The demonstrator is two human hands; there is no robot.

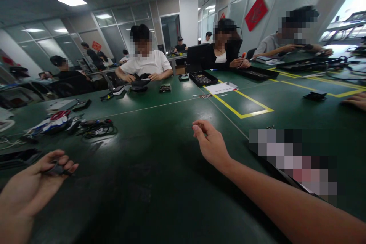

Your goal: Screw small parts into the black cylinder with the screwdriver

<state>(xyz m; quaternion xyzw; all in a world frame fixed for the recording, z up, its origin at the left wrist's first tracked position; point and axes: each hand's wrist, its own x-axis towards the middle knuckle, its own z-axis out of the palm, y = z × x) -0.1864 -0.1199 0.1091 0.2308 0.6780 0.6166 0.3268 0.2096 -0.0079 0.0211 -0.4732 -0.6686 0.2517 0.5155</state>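
My left hand (34, 183) rests low at the near left of the green table (160, 167), its fingers curled around a small dark flat part (57, 170). My right hand (210, 143) reaches out over the middle of the table, thumb and forefinger pinched together on something tiny and dark that is too small to make out. My right forearm runs back to the lower right corner.
A tangle of black cables (97, 127) and red-and-white items (57, 120) lie at the left. Yellow tape (243, 114) marks a box on the table. Black trays (203, 78), a paper sheet (221, 88) and seated people line the far side. Another person's hand (357, 101) rests at the right edge.
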